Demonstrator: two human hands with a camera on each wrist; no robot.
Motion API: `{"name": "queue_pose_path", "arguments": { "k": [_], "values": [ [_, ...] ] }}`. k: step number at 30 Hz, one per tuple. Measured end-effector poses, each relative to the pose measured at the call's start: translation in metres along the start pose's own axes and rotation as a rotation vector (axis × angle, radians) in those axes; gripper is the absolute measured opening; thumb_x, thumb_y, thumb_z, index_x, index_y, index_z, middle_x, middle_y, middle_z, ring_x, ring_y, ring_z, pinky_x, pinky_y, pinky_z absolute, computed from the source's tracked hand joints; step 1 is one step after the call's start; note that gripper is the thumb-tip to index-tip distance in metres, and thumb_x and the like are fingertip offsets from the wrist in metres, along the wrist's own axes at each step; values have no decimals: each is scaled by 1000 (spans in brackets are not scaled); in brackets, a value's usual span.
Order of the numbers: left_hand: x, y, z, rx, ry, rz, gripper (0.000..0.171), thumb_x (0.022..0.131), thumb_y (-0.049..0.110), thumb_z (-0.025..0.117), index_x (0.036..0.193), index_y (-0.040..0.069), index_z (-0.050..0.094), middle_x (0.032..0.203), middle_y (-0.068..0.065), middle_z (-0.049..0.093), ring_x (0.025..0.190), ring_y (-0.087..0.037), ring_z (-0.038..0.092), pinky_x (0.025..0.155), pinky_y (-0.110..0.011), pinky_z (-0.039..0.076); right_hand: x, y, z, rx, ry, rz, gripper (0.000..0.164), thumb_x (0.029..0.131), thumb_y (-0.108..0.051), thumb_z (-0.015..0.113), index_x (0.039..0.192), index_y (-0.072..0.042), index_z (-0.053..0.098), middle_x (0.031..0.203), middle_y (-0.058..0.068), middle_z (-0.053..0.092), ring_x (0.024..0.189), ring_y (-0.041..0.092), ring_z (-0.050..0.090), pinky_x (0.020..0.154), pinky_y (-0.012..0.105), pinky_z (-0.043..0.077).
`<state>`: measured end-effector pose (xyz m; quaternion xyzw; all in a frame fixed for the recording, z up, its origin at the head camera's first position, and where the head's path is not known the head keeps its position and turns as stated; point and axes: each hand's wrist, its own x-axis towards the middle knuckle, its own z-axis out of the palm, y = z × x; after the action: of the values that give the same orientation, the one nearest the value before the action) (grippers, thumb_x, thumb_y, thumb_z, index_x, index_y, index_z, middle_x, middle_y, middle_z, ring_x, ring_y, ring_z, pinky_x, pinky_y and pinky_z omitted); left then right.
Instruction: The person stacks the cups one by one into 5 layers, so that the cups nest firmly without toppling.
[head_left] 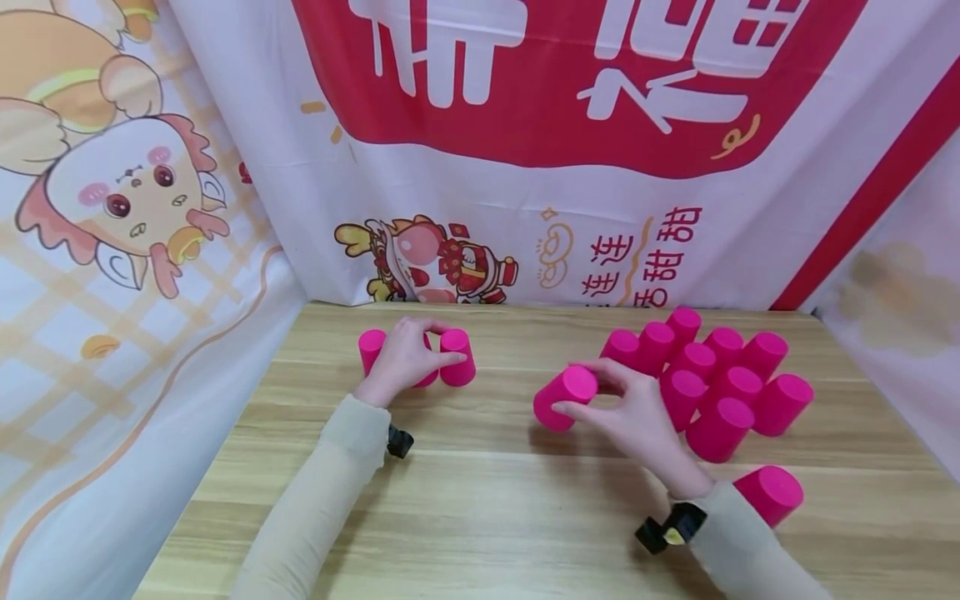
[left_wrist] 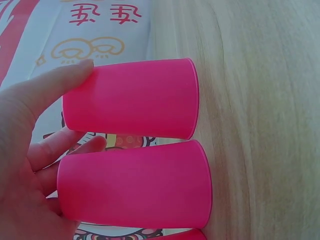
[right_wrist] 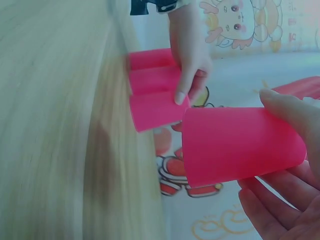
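Observation:
Upside-down pink cups form a short row at the table's left back. My left hand (head_left: pixel 408 354) pinches the rightmost cup (head_left: pixel 459 371) of that row near its base, thumb on the near side and fingers behind. In the left wrist view, a second pink cup (left_wrist: pixel 132 185) stands close beside the held cup (left_wrist: pixel 132 100), overlapping the fingers. My right hand (head_left: pixel 637 412) grips another pink cup (head_left: pixel 555 407) between thumb and fingers, mouth down and tilted. In the right wrist view this cup (right_wrist: pixel 240 145) is off the table, apart from the row.
Several upside-down pink cups (head_left: pixel 720 433) stand clustered at the right back of the wooden table (head_left: pixel 480 517). A lone cup (head_left: pixel 776 496) sits nearer, partly behind the right sleeve. Printed cloth (head_left: pixel 285 208) hangs along the back and left side.

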<state>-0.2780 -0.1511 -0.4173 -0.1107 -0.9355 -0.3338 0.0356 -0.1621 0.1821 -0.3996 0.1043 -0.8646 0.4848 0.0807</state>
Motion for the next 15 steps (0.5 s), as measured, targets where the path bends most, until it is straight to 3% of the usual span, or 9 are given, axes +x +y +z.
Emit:
{"name": "queue_pose_path", "arguments": {
  "k": [8,15],
  "values": [
    [0,1,-1,15,-25,10,59,81,46,86,126,13,69,118,-8,66,99,-23,50,78,-39,50,23,2,35,133,-4,42,60,76,-38,92,125,-17,64,112,-2,72,105,18,65,96,47,52],
    [-1,1,-2,18,-29,15,59,81,46,86,127,13,68,118,-5,64,101,-23,51,78,-40,52,38,8,63,163,-15,-8,57,76,-34,93,121,-18,62,111,-4,72,105,18,65,97,48,52]
  ]
}}
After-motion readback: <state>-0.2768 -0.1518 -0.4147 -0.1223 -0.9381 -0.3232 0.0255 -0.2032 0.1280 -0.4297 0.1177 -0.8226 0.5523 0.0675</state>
